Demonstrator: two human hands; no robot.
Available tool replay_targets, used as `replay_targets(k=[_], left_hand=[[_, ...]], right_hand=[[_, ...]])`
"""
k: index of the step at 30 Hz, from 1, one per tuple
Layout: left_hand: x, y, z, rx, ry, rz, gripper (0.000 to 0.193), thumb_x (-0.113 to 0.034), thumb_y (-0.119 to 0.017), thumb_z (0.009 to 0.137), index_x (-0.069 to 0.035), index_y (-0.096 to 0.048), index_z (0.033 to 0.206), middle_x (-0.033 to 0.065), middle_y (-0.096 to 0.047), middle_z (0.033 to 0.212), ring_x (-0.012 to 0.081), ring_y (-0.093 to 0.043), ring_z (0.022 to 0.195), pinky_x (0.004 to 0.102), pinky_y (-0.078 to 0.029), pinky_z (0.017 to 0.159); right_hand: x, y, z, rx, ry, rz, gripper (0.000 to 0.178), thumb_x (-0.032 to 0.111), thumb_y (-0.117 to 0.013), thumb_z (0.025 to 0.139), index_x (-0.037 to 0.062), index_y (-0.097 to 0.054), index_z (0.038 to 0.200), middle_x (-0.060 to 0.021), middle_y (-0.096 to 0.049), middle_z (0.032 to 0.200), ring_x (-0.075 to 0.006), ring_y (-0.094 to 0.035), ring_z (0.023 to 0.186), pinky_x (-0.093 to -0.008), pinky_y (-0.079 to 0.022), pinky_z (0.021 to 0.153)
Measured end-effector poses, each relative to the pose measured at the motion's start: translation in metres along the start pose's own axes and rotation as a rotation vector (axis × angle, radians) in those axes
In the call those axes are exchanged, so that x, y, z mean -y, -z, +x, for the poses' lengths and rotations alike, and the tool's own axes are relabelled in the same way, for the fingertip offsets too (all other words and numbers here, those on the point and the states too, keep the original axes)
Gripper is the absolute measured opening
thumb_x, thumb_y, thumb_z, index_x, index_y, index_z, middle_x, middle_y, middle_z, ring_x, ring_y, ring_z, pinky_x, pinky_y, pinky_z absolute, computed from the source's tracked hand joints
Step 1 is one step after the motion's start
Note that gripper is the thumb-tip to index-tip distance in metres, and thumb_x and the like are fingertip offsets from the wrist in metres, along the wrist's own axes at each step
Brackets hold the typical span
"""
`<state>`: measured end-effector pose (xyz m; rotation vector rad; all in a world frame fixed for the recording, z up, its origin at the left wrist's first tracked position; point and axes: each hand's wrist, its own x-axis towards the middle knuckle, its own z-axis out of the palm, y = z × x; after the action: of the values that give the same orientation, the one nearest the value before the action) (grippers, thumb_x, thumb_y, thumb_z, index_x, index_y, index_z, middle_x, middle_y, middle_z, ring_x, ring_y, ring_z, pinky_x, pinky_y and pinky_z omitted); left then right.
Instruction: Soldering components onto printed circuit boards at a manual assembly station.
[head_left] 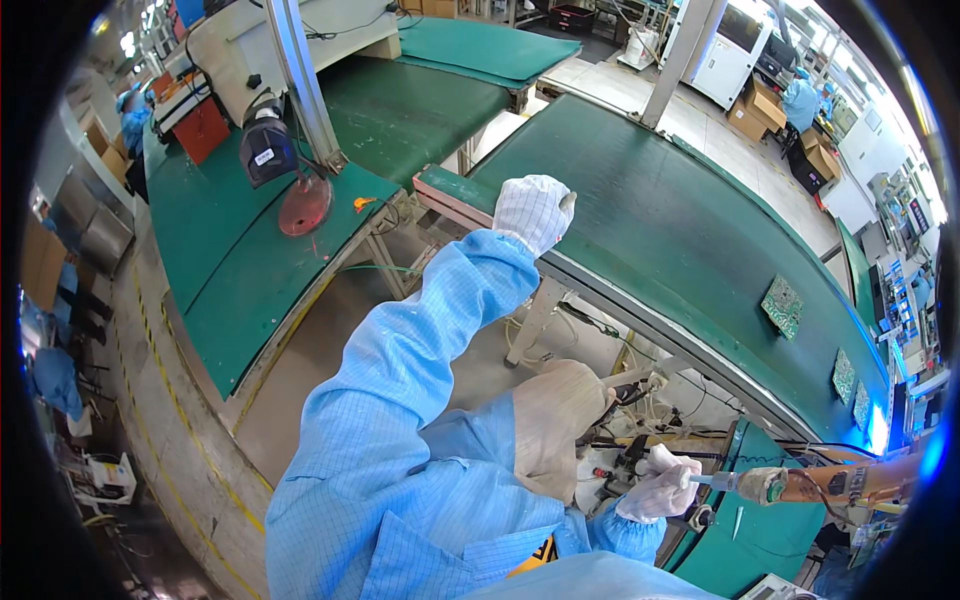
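Observation:
My left hand (535, 212), in a white checked glove, makes a fist at the near edge of the green conveyor belt (600, 170). Nothing sticks out of it. Low on the right, my right hand (658, 486) wears a white glove too, with its fingers curled. They meet the thin pale-blue tip of a brown tube (800, 484) wrapped with greenish tape; whether they grip it is hard to see. Green circuit boards lie toward the belt's right end: a larger one (782, 307) and two smaller ones, a nearer board (843, 374) and a farther board (861, 404).
A green-topped bench (225, 270) stands at left, with a dark device (267, 148) on a post and a round reddish plate (305, 207). Cables and fittings (625, 455) crowd below the belt. A metal post (683, 65) rises behind it. Co-workers in blue (800, 100) sit far off.

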<state>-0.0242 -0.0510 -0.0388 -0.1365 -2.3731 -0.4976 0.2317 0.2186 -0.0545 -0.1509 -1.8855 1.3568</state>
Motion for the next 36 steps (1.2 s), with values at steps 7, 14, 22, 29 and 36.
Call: replay_targets(k=[7,14,22,29,36], left_hand=[[0.0,0.002,-0.001,0.0,0.01,-0.017,0.015,-0.023,-0.066,0.081,-0.01,-0.068,0.074,0.0097,-0.067,0.074,0.0285,-0.065,0.074,0.04,-0.052,0.069],[0.0,0.0,0.0,-0.017,-0.022,0.004,0.015,-0.023,-0.067,0.081,-0.01,-0.067,0.074,0.0102,-0.067,0.075,0.0284,-0.065,0.075,0.0402,-0.052,0.069],[0.0,-0.001,0.0,-0.003,-0.006,0.001,0.016,-0.024,-0.066,0.082,-0.009,-0.068,0.076,0.0103,-0.067,0.077,0.0285,-0.066,0.075,0.0399,-0.053,0.07],[-0.001,0.0,-0.001,-0.025,-0.031,-0.002,0.016,-0.023,-0.066,0.082,-0.009,-0.068,0.075,0.0098,-0.067,0.076,0.0283,-0.066,0.074,0.0399,-0.053,0.07],[0.002,-0.003,-0.001,-0.024,-0.033,-0.001,0.016,-0.024,-0.066,0.082,-0.009,-0.068,0.076,0.0097,-0.067,0.077,0.0284,-0.066,0.075,0.0397,-0.053,0.069]], right_hand=[[-0.015,0.002,0.001,0.013,0.099,-0.152,0.053,0.047,-0.036,0.101,0.0061,-0.043,0.068,-0.0011,-0.046,0.059,-0.0062,-0.043,0.045,-0.0195,-0.029,0.038],[-0.01,0.003,0.012,0.043,0.514,-0.509,0.047,0.037,-0.036,0.102,0.0064,-0.045,0.068,-0.0005,-0.047,0.054,-0.0074,-0.042,0.041,-0.0218,-0.031,0.039],[-0.012,0.007,0.009,0.049,0.387,-0.379,0.054,0.041,-0.037,0.102,0.0052,-0.048,0.064,-0.0021,-0.05,0.055,-0.0084,-0.042,0.041,-0.0226,-0.031,0.04],[0.004,-0.001,0.004,-0.039,-0.06,-0.011,0.054,0.042,-0.037,0.102,0.0037,-0.051,0.068,-0.0037,-0.054,0.057,-0.0085,-0.044,0.041,-0.0214,-0.031,0.039],[-0.012,0.012,0.003,-0.015,-0.021,-0.069,0.032,0.022,-0.051,0.096,-0.0001,-0.061,0.075,-0.0082,-0.058,0.063,-0.0125,-0.051,0.046,-0.0233,-0.038,0.041]])
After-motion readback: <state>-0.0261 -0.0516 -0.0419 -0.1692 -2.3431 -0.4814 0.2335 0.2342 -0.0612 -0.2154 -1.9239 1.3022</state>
